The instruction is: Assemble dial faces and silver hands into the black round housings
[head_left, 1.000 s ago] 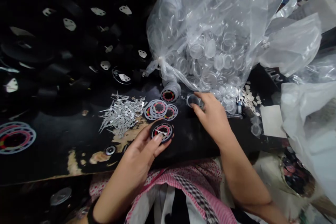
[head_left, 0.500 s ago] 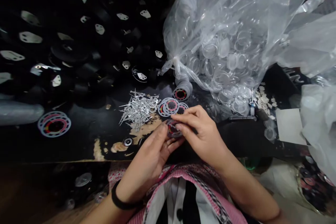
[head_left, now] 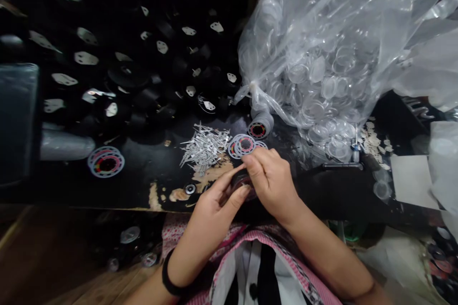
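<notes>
A small, dark round dial gauge (head_left: 239,179) is held between both hands close to the table's front edge. My left hand (head_left: 220,202) is closed around its left side, thumb along the near rim. My right hand (head_left: 274,181) has curled fingers and presses against its right side; the fingertips and most of the dial are hidden. Just beyond them lie loose printed dial discs (head_left: 245,144), partly covered by the right hand. Left of these is a heap of thin, pale pointers (head_left: 205,147). A stack of dial discs (head_left: 258,128) lies on its side behind.
A tied clear bag (head_left: 307,66) of transparent round covers fills the back right. Many dark housings with pale plates (head_left: 86,58) crowd the back left. More dial discs (head_left: 106,162) lie at left, a white card (head_left: 415,181) at right. A small ring (head_left: 190,189) sits near the front edge.
My right hand has gone from a thumb-and-finger pinch over the dial to curled fingers against the gauge. My left thumb has moved onto the near rim. The view has swung left.
</notes>
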